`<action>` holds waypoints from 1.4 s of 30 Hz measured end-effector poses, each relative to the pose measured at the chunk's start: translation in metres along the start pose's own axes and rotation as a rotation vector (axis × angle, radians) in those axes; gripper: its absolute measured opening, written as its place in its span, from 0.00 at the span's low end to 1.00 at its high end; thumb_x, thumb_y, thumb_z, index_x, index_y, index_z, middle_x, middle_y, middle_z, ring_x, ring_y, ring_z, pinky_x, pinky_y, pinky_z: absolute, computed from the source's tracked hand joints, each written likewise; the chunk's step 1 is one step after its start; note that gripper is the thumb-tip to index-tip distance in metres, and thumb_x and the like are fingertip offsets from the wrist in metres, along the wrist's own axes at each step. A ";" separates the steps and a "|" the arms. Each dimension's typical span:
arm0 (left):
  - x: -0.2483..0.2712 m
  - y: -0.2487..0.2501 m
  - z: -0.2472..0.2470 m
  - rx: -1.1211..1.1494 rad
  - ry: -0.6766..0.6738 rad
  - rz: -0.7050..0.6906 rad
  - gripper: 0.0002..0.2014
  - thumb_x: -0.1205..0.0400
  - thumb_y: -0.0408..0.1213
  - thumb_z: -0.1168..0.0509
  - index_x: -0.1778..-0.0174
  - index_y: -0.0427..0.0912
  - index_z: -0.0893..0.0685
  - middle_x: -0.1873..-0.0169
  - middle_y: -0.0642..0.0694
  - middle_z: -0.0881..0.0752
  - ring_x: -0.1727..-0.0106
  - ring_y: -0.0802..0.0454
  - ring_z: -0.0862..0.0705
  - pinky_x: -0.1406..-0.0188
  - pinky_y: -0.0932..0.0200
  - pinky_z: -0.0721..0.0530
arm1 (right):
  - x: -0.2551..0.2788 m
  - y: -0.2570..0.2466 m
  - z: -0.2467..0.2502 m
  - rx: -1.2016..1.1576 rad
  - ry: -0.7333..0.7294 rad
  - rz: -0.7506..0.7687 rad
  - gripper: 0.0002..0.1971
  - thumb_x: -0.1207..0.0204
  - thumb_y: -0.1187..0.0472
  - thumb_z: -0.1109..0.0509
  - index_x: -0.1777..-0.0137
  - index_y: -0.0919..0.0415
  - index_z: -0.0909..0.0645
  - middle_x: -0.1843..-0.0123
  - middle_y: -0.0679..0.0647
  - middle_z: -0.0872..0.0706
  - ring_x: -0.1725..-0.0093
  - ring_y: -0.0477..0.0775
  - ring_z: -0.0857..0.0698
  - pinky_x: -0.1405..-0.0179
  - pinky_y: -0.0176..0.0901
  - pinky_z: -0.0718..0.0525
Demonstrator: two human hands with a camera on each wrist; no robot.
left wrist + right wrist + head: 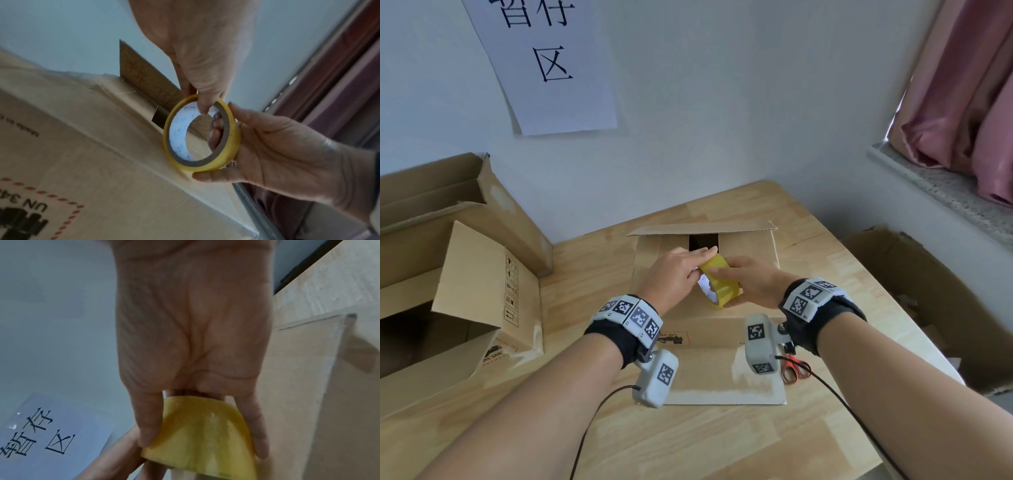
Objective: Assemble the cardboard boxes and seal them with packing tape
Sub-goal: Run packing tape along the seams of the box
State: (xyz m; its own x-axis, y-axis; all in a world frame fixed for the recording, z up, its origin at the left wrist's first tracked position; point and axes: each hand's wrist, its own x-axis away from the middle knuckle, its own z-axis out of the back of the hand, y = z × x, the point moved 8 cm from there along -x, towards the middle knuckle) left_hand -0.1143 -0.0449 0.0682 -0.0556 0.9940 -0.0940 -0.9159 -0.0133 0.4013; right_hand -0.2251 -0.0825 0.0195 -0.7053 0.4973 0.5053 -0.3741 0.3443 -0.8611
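Right hand [751, 286]: curled round yellow packing tape roll [719, 284], fingers through core. Left hand [676, 275]: thumb and fingers pinching the roll's upper rim (probably hunting the tape's end). Beneath both: cardboard box [750, 253], flaps unsealed. Advice: steady roll, peel end cleanly.

Light wooden table [825, 246] bearing a flap-open cardboard box [750, 246], red-handled scissors [796, 368], another open box [493, 308] at left

The head camera looks down toward twelve o'clock; both wrist cameras look close along the palms, sharing the yellow tape roll [717, 286].
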 end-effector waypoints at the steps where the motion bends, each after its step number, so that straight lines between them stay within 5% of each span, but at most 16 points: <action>1: 0.001 0.001 0.000 0.015 0.007 0.004 0.26 0.16 0.30 0.40 0.24 0.58 0.28 0.35 0.48 0.19 0.43 0.53 0.21 0.51 0.71 0.30 | 0.002 0.001 0.000 -0.025 -0.011 0.004 0.13 0.18 0.57 0.35 0.37 0.61 0.21 0.45 0.57 0.16 0.47 0.55 0.16 0.42 0.56 0.16; 9: 0.003 0.003 -0.002 0.073 -0.009 0.025 0.28 0.19 0.25 0.39 0.25 0.56 0.26 0.34 0.50 0.19 0.41 0.51 0.21 0.40 0.58 0.23 | -0.001 -0.004 -0.003 0.029 0.034 -0.021 0.15 0.19 0.57 0.35 0.36 0.64 0.22 0.46 0.60 0.17 0.48 0.60 0.16 0.45 0.61 0.15; 17: 0.000 0.001 -0.006 0.098 0.010 0.015 0.28 0.18 0.26 0.39 0.27 0.60 0.25 0.35 0.51 0.19 0.41 0.54 0.21 0.45 0.69 0.27 | 0.002 -0.001 -0.001 -0.050 0.045 -0.019 0.12 0.21 0.66 0.40 0.40 0.63 0.22 0.45 0.64 0.19 0.48 0.62 0.18 0.51 0.57 0.15; 24: 0.001 -0.001 -0.003 0.086 0.015 0.007 0.29 0.19 0.24 0.39 0.27 0.58 0.25 0.35 0.51 0.18 0.44 0.57 0.22 0.46 0.69 0.27 | 0.000 -0.002 -0.002 0.011 0.042 -0.012 0.15 0.20 0.60 0.33 0.36 0.64 0.21 0.50 0.59 0.16 0.48 0.59 0.16 0.41 0.64 0.17; 30: 0.000 -0.001 -0.004 0.077 0.024 0.016 0.27 0.18 0.27 0.38 0.28 0.60 0.25 0.39 0.50 0.18 0.54 0.61 0.27 0.47 0.64 0.22 | -0.001 0.000 -0.001 -0.031 0.010 0.002 0.16 0.20 0.61 0.32 0.34 0.64 0.22 0.46 0.60 0.16 0.47 0.59 0.16 0.43 0.61 0.16; 42: 0.002 -0.001 -0.003 0.126 0.007 0.058 0.29 0.20 0.23 0.39 0.28 0.58 0.23 0.42 0.47 0.18 0.43 0.51 0.18 0.40 0.59 0.21 | -0.004 0.000 -0.004 -0.042 0.074 -0.038 0.14 0.22 0.64 0.36 0.37 0.64 0.23 0.50 0.61 0.17 0.51 0.59 0.17 0.42 0.64 0.17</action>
State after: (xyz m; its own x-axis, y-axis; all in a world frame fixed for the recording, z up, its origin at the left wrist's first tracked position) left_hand -0.1150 -0.0437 0.0651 -0.1101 0.9912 -0.0739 -0.8540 -0.0563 0.5172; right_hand -0.2198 -0.0815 0.0181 -0.6439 0.5404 0.5417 -0.3728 0.3966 -0.8389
